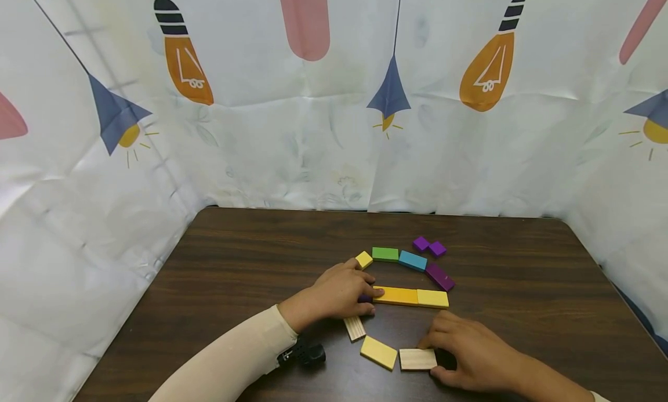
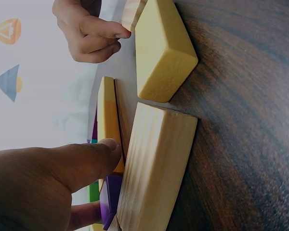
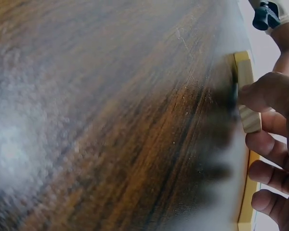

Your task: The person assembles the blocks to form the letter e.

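Observation:
On the table, my left hand (image 1: 339, 289) reaches over the left end of a straight row, with thumb and a finger about a purple block (image 2: 111, 201); the hand partly hides it. A fingertip of this hand touches the adjoining orange block (image 1: 395, 296), which is followed by a yellow block (image 1: 432, 299). Below that hand lies a striped wooden block (image 1: 355, 328), and beside it a tilted pale yellow block (image 1: 378, 352). My right hand (image 1: 469, 352) pinches the right end of a plain wooden block (image 1: 417, 359) between thumb and finger.
Beyond the row, an arc holds a yellow block (image 1: 364, 259), a green block (image 1: 385, 254), a blue block (image 1: 413, 261) and a dark purple block (image 1: 439, 276). Two small purple pieces (image 1: 429, 246) lie farther back. A patterned cloth (image 1: 334, 129) hangs behind the brown table (image 1: 250, 251).

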A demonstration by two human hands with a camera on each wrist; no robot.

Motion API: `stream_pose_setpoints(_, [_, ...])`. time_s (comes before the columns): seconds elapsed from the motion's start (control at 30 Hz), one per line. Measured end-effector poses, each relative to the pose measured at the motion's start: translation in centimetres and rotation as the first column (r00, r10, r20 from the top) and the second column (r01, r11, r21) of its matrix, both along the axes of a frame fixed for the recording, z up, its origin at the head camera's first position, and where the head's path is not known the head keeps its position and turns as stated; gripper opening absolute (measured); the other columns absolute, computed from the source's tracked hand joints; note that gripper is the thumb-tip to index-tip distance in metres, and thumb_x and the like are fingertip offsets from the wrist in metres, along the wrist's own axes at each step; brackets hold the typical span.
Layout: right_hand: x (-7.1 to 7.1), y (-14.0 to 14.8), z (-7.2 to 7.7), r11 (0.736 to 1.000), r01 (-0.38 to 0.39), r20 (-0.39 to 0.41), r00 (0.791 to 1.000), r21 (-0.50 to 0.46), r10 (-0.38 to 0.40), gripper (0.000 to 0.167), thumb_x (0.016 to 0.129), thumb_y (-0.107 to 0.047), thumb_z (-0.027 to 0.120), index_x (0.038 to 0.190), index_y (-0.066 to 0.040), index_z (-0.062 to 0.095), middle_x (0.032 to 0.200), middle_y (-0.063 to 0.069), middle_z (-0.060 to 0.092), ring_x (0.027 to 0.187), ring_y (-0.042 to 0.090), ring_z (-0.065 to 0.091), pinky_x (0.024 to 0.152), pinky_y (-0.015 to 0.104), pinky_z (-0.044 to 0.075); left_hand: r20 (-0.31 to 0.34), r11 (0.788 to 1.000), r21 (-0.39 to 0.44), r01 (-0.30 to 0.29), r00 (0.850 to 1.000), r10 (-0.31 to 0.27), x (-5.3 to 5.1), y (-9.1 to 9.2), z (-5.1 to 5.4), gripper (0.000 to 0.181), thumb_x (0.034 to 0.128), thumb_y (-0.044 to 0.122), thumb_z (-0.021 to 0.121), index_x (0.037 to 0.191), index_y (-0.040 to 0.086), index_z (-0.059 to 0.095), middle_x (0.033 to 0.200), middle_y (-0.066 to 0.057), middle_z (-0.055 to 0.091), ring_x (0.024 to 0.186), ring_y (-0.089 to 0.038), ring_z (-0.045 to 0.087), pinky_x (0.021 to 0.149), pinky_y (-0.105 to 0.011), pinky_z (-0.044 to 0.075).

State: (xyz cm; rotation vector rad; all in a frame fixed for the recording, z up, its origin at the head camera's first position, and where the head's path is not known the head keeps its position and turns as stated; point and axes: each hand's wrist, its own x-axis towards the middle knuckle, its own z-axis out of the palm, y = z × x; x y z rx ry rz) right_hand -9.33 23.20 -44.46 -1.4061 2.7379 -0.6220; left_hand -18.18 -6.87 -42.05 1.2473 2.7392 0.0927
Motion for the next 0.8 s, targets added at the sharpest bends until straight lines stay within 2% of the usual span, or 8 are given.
stream_pose_setpoints(0.57, [0.20, -0.19, -0.14, 1.000, -0.007, 0.013, 1.000, 0.018, 0.007, 0.026, 0.091, -0.042, 0.077, 0.114, -0.033, 0.070, 0.104, -0.025, 0.053, 0.092, -0.003, 0.045, 0.069, 0.022, 0.046, 0.001, 1.000, -0.008, -0.006, 1.000, 0.006, -0.02, 0.01, -0.08, 0.041, 0.0949, 0.050, 0.070, 0.134, 0.038, 0.068, 0.139, 0.007, 0.063, 0.094, -0.014, 0.045, 0.074, -0.026, 0.040])
stream_pose_setpoints(0.8, [0.26, -0.24, -0.29, 1.000, -0.006, -0.006, 1.000, 0.014, 0.006, 0.027, 0.090, -0.042, 0.078, 0.114, -0.033, 0.070, 0.103, -0.025, 0.053, 0.091, -0.003, 0.044, 0.069, 0.021, 0.046, 0.005, 1.000, -0.008, -0.004, 1.000, 0.004, -0.04, 0.01, -0.02, 0.042, 0.0953, 0.050, 0.069, 0.135, 0.038, 0.067, 0.139, 0.007, 0.063, 0.093, -0.014, 0.044, 0.074, -0.027, 0.039])
